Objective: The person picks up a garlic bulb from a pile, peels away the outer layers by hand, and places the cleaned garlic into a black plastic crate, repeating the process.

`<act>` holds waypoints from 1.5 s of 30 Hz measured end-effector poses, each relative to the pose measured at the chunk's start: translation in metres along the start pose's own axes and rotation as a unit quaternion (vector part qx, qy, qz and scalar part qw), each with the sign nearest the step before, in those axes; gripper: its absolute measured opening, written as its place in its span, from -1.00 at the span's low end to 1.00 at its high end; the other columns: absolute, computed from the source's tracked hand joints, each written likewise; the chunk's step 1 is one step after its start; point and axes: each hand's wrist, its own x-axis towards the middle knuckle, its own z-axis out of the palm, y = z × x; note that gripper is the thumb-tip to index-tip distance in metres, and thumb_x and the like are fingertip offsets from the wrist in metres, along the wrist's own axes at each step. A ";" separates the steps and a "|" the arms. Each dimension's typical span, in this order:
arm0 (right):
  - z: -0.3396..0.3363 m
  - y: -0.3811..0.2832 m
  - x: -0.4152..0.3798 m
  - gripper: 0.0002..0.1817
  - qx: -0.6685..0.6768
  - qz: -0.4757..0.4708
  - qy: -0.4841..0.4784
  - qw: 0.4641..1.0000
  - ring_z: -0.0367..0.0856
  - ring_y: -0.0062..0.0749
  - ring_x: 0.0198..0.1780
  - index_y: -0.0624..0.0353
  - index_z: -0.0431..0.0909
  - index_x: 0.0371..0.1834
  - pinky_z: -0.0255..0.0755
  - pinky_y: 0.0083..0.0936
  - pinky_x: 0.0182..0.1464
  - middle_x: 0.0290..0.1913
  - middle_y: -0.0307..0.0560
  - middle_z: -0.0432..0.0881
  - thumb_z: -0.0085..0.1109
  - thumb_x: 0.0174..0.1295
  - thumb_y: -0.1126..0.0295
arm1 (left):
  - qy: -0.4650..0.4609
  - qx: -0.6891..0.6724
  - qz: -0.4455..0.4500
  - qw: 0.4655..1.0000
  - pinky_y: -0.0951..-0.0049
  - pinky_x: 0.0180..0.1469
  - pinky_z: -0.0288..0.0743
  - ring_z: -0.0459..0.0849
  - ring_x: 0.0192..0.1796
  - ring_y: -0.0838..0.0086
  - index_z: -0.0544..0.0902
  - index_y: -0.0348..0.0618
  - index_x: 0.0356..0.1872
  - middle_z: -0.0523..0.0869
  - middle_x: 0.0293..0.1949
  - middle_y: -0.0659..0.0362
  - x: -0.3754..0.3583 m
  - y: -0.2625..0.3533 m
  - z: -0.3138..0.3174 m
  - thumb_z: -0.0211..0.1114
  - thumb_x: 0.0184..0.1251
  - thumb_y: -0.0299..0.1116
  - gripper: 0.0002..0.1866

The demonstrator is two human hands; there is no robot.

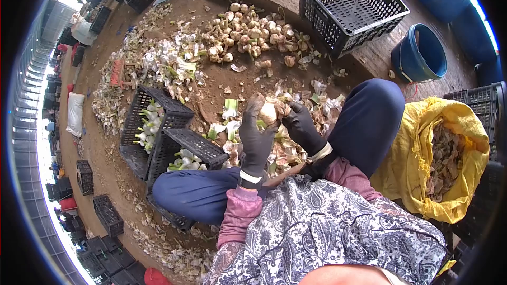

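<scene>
- A garlic bulb (268, 113) sits clamped between the gloved left hand (256, 133), gripping one side, and the right hand (303, 126), at its brownish skin (283, 108); its long axis is unclear.
- Crates (177, 117) of pale bulbs (152, 125) stand leftward, nearer the left hand, partly behind the left knee (195, 192).
- Ahead, a bulb heap (254, 34).

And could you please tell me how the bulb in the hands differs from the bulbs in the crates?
The held bulb has brownish husk at its side, while the crate bulbs look cleaner and whiter. The held bulb is up between the left hand and right hand; the crate bulbs lie piled together. Both are pale and rounded.
</scene>
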 end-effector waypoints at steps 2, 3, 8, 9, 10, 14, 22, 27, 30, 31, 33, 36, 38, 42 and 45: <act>0.007 -0.005 -0.001 -0.71 -0.003 -0.015 0.018 1.000 0.64 -0.61 -0.15 0.28 0.56 0.08 0.54 -0.63 -0.09 -0.11 -0.28 0.67 0.08 0.33 0.69 | -0.001 0.002 0.003 1.000 0.28 0.46 0.34 0.50 0.40 0.17 0.50 -0.18 0.32 0.55 0.34 0.00 -0.001 0.000 0.000 0.49 -0.07 -0.68 -0.22; 0.011 -0.008 -0.001 -0.71 0.025 -0.005 0.027 0.999 0.63 -0.62 -0.15 0.28 0.56 0.07 0.54 -0.62 -0.09 -0.11 -0.27 0.67 0.08 0.32 0.69 | 0.001 -0.004 -0.004 1.000 0.28 0.46 0.34 0.50 0.40 0.19 0.48 -0.19 0.33 0.54 0.34 0.00 -0.001 -0.003 0.000 0.50 -0.06 -0.68 -0.21; 0.005 0.005 0.003 -0.71 0.018 -0.013 0.041 0.999 0.64 -0.60 -0.12 0.34 0.58 0.07 0.55 -0.59 -0.05 -0.09 -0.24 0.68 0.10 0.29 0.67 | 0.018 -0.150 -0.100 0.983 0.28 0.46 0.34 0.49 0.39 0.28 0.41 -0.24 0.37 0.51 0.36 0.02 -0.009 -0.013 0.002 0.52 0.01 -0.65 -0.20; 0.003 0.010 0.005 -0.73 -0.011 -0.042 0.046 0.998 0.64 -0.60 -0.14 0.37 0.60 0.06 0.55 -0.58 -0.06 -0.10 -0.22 0.69 0.12 0.30 0.63 | 0.009 -0.193 -0.130 0.973 0.29 0.45 0.36 0.49 0.37 0.30 0.39 -0.24 0.38 0.49 0.35 0.04 -0.007 -0.009 0.001 0.50 0.02 -0.67 -0.19; 0.001 0.014 0.005 -0.74 -0.039 -0.071 0.051 0.995 0.64 -0.59 -0.15 0.40 0.61 0.04 0.55 -0.58 -0.06 -0.11 -0.20 0.70 0.14 0.31 0.59 | 0.000 -0.235 -0.160 0.959 0.30 0.44 0.37 0.49 0.36 0.32 0.37 -0.24 0.39 0.48 0.35 0.06 -0.006 -0.003 -0.001 0.48 0.03 -0.69 -0.18; 0.004 -0.005 -0.001 -0.69 -0.013 -0.033 0.039 0.999 0.66 -0.57 -0.09 0.38 0.59 0.10 0.56 -0.54 -0.02 -0.06 -0.20 0.70 0.21 0.38 0.41 | -0.002 -0.390 -0.243 0.888 0.35 0.37 0.46 0.49 0.31 0.39 0.30 -0.24 0.43 0.43 0.32 0.12 -0.003 0.002 -0.005 0.41 0.04 -0.75 -0.15; 0.010 -0.003 0.002 -0.69 0.063 0.002 0.009 0.998 0.66 -0.55 -0.06 0.38 0.59 0.14 0.55 -0.55 0.02 -0.01 -0.17 0.72 0.18 0.39 0.47 | -0.017 -0.207 -0.138 0.968 0.34 0.48 0.30 0.46 0.39 0.34 0.37 -0.23 0.39 0.46 0.38 0.08 -0.007 -0.008 -0.004 0.47 0.01 -0.73 -0.18; 0.011 -0.002 0.002 -0.72 -0.004 -0.023 0.038 0.999 0.65 -0.58 -0.09 0.33 0.62 0.11 0.54 -0.56 -0.02 -0.07 -0.20 0.72 0.17 0.36 0.56 | -0.011 -0.115 -0.070 0.991 0.35 0.46 0.33 0.45 0.42 0.31 0.39 -0.26 0.37 0.48 0.39 0.02 -0.009 -0.016 -0.003 0.51 0.01 -0.69 -0.20; 0.002 0.011 0.005 -0.72 -0.123 -0.072 0.064 0.988 0.62 -0.58 -0.14 0.29 0.62 0.08 0.52 -0.53 -0.07 -0.12 -0.23 0.71 0.17 0.31 0.60 | -0.006 -0.180 -0.115 0.977 0.35 0.42 0.39 0.50 0.37 0.34 0.39 -0.27 0.37 0.50 0.35 0.05 -0.010 -0.015 0.000 0.51 0.04 -0.67 -0.21; 0.005 0.008 0.004 -0.70 -0.151 -0.108 0.057 0.981 0.62 -0.55 -0.15 0.28 0.62 0.07 0.52 -0.52 -0.09 -0.13 -0.20 0.71 0.17 0.27 0.62 | -0.011 -0.200 -0.131 0.971 0.36 0.40 0.41 0.52 0.34 0.36 0.38 -0.26 0.38 0.50 0.33 0.06 -0.011 -0.017 -0.001 0.51 0.06 -0.66 -0.21; 0.014 -0.006 0.003 -0.66 -0.206 -0.180 0.043 0.961 0.62 -0.47 -0.18 0.25 0.62 0.05 0.51 -0.49 -0.12 -0.16 -0.16 0.70 0.17 0.18 0.66 | -0.019 -0.286 -0.171 0.943 0.35 0.34 0.49 0.56 0.27 0.37 0.36 -0.27 0.40 0.52 0.28 0.08 -0.009 -0.015 -0.005 0.49 0.10 -0.63 -0.22; 0.017 -0.026 0.006 -0.63 -0.375 -0.314 0.028 0.872 0.63 -0.30 -0.20 0.23 0.62 -0.01 0.50 -0.45 -0.15 -0.17 -0.04 0.67 0.14 0.07 0.69 | -0.042 -0.419 -0.216 0.881 0.30 0.24 0.61 0.61 0.19 0.35 0.33 -0.28 0.42 0.55 0.19 0.08 -0.005 -0.006 -0.011 0.43 0.22 -0.51 -0.27; 0.015 -0.017 0.008 -0.61 -0.342 -0.311 0.043 0.885 0.64 -0.18 -0.18 0.21 0.63 -0.02 0.50 -0.41 -0.16 -0.18 0.01 0.64 0.20 0.01 0.66 | -0.074 -0.431 -0.208 0.875 0.27 0.22 0.64 0.63 0.18 0.30 0.32 -0.28 0.43 0.56 0.20 0.05 -0.006 -0.015 -0.012 0.36 0.35 -0.35 -0.34; 0.024 -0.030 0.000 -0.57 -0.432 -0.273 0.036 0.859 0.65 -0.06 -0.16 0.21 0.64 -0.06 0.51 -0.35 -0.18 -0.18 0.04 0.62 0.31 -0.10 0.62 | -0.007 -0.653 -0.374 0.659 0.21 0.04 0.69 0.69 0.12 0.17 0.44 -0.19 0.30 0.61 0.19 0.04 -0.004 -0.028 -0.008 0.12 0.54 0.05 -0.44; 0.030 -0.032 -0.004 -0.56 -0.446 -0.261 -0.008 0.856 0.67 -0.09 -0.13 0.21 0.66 -0.04 0.53 -0.39 -0.08 -0.13 0.04 0.64 0.33 -0.11 0.62 | 0.033 -0.526 -0.284 0.801 0.37 -0.12 0.68 0.72 -0.05 0.38 0.51 -0.12 0.15 0.67 -0.07 0.14 -0.014 -0.030 0.004 0.07 0.56 0.11 -0.50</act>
